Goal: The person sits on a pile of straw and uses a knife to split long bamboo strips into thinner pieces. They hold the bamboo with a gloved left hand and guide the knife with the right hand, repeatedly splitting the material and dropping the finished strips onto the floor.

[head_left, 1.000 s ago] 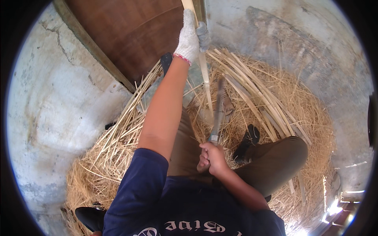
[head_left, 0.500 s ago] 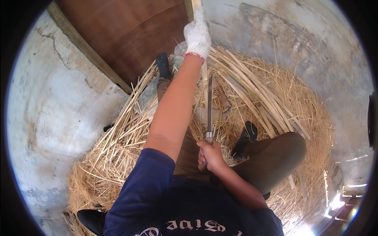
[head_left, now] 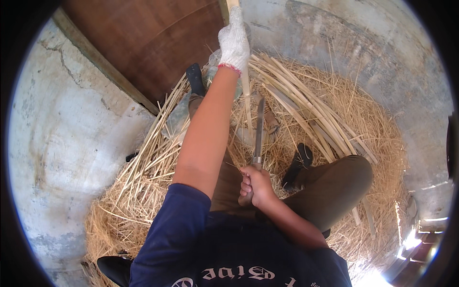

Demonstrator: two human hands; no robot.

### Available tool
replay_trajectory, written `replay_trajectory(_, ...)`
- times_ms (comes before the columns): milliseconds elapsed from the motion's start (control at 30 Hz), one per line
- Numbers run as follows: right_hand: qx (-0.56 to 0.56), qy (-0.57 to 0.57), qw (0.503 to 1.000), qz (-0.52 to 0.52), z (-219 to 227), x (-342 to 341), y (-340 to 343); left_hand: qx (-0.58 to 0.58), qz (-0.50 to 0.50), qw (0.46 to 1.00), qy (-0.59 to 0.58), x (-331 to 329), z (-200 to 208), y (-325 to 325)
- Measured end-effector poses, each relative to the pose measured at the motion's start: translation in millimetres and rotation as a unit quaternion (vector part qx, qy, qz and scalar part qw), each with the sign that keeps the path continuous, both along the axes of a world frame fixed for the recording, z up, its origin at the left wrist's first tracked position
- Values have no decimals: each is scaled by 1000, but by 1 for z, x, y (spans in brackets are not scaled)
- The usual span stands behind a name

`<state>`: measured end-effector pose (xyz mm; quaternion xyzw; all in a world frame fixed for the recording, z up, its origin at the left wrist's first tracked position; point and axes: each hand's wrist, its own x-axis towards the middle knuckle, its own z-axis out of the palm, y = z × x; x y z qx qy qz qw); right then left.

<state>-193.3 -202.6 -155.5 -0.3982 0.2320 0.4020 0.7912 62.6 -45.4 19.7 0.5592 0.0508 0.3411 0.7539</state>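
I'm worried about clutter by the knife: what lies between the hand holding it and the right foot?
In the head view, only loose, straw-like shavings show between the right hand and the right foot.

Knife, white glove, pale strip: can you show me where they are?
Knife (head_left: 259,129), head view: middle of its blade.
White glove (head_left: 234,48), head view: near its middle.
Pale strip (head_left: 246,93), head view: its length below the glove.

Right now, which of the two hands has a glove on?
The left hand, stretched far forward and holding a pale strip: it wears a white, red-edged glove. The right hand, gripping the knife, is bare.
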Motion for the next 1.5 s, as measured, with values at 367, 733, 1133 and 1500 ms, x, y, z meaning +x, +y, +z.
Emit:
replay_trajectory(367,-26,-104,994,28,23,3,-1,-36,87,996,-3,0,-1,25)
replay_trajectory(733,-21,-83,992,92,37,26,-30,-76,35,996,13,-14,-1,48)
replay_trajectory(1133,-56,-92,988,112,6,-15,-48,-31,31,999,-28,-52,-21,-5)
replay_trajectory(1500,-46,-69,994,66,-25,5,-35,-31,-16,999,-27,-37,-21,-8)
